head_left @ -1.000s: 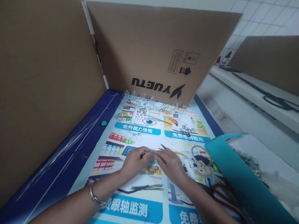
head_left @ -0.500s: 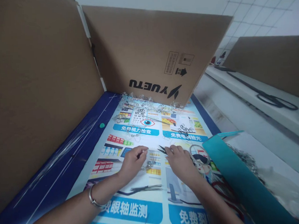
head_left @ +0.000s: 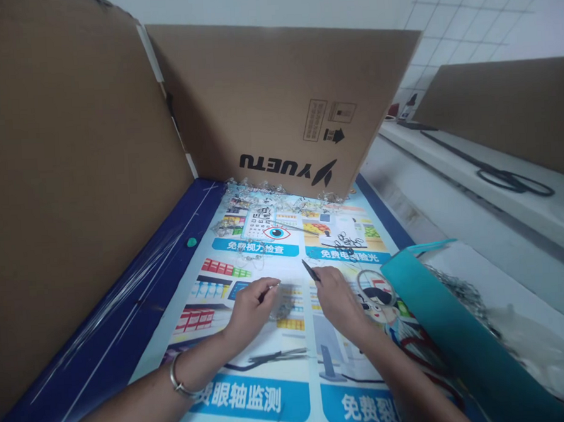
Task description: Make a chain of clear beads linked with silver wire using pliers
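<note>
From the head view, I see the left hand (head_left: 249,305) pinching a clear beaded piece (head_left: 284,307), blurred, hanging just below its fingertips above the printed surface (head_left: 285,269). Apart from it, the right hand (head_left: 337,296) is wrapped round a dark pointed tool (head_left: 310,270), tip forward. More beaded strands (head_left: 257,193) lie near the cardboard panel (head_left: 276,91); a teal box (head_left: 451,325) sits right of the right hand.

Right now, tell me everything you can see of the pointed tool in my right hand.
The tool is dark, slim and tapers to a point; it looks like metal. Only its tip end shows past the right hand, which grips it; the rest is hidden, so its full shape can't be told. It points forward and leftward over the printed sheet; whether the tip touches it is unclear.
</note>
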Tool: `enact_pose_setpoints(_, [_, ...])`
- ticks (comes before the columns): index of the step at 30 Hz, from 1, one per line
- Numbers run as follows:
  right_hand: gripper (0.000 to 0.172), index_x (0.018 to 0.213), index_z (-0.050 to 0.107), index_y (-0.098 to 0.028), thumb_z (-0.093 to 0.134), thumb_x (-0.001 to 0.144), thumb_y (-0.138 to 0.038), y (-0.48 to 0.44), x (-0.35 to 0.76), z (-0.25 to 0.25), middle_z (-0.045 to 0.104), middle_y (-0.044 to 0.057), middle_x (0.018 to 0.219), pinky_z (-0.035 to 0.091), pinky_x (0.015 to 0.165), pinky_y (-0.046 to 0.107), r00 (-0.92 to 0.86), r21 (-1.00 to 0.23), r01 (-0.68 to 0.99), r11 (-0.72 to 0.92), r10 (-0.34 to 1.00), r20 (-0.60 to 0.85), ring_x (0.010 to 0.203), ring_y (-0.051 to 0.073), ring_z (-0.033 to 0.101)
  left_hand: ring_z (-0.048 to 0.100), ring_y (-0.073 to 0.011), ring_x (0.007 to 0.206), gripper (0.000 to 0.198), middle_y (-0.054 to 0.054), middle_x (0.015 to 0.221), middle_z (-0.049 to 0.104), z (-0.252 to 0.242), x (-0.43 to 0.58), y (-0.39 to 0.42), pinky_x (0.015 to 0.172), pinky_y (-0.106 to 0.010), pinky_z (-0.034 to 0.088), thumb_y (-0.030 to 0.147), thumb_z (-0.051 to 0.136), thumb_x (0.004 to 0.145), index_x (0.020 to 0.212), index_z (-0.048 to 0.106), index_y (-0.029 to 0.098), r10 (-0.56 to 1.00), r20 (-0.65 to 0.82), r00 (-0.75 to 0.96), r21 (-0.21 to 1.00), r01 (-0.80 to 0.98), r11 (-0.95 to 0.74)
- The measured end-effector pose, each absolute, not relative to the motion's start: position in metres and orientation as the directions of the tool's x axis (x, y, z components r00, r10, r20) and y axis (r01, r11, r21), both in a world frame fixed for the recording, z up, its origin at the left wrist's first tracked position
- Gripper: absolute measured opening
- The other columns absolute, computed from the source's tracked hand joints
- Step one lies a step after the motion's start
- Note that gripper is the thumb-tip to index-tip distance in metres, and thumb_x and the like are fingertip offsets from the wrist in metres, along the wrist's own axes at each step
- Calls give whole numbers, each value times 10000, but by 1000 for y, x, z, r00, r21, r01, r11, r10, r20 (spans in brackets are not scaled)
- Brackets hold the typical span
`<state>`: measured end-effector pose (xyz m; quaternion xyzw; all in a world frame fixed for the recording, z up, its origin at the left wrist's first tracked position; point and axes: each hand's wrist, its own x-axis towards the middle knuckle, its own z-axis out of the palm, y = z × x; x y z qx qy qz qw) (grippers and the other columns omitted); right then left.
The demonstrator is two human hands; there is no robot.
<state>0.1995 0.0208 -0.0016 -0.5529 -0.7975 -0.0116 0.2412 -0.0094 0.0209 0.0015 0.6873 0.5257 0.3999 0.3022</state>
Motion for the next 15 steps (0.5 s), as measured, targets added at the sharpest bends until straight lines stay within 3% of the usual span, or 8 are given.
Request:
enact_pose_setpoints(3, [274, 1085, 477, -163, 349, 844, -148, 22, 196, 1, 549, 83, 957, 431, 786, 346, -173, -478, 790, 385, 887, 429, 908, 195, 494, 574, -119, 616, 217, -11, 757, 674, 3, -9, 21, 619, -222, 473, 234, 485, 777, 901, 655, 178, 965, 226, 134, 838, 478, -263])
enact_pose_setpoints(6, [276, 1095, 482, -173, 328, 866, -191, 22, 193, -1, 542, 87, 979, 426, 821, 368, -96, -578, 731, 363, 893, 439, 934, 199, 493, 576, -120, 619, 217, -9, 738, 669, 4, -9, 20, 607, -214, 468, 237, 486, 781, 906, 653, 178, 965, 224, 136, 834, 486, -263])
enact_pose_setpoints(11, [312, 1141, 479, -183, 300, 896, -257, 24, 191, -14, 544, 89, 989, 444, 814, 363, -7, -629, 717, 300, 906, 423, 913, 193, 526, 576, -117, 630, 203, -7, 727, 665, 3, -9, 20, 610, -206, 458, 241, 492, 793, 907, 648, 179, 959, 245, 141, 822, 495, -282])
enact_pose_setpoints(15, [323, 1140, 494, -195, 422, 866, -350, 26, 189, -24, 563, 86, 978, 456, 802, 354, -66, -575, 759, 304, 916, 396, 905, 205, 546, 573, -114, 629, 202, -3, 739, 667, 2, -9, 20, 620, -209, 458, 247, 486, 804, 915, 643, 185, 959, 243, 148, 821, 495, -285])
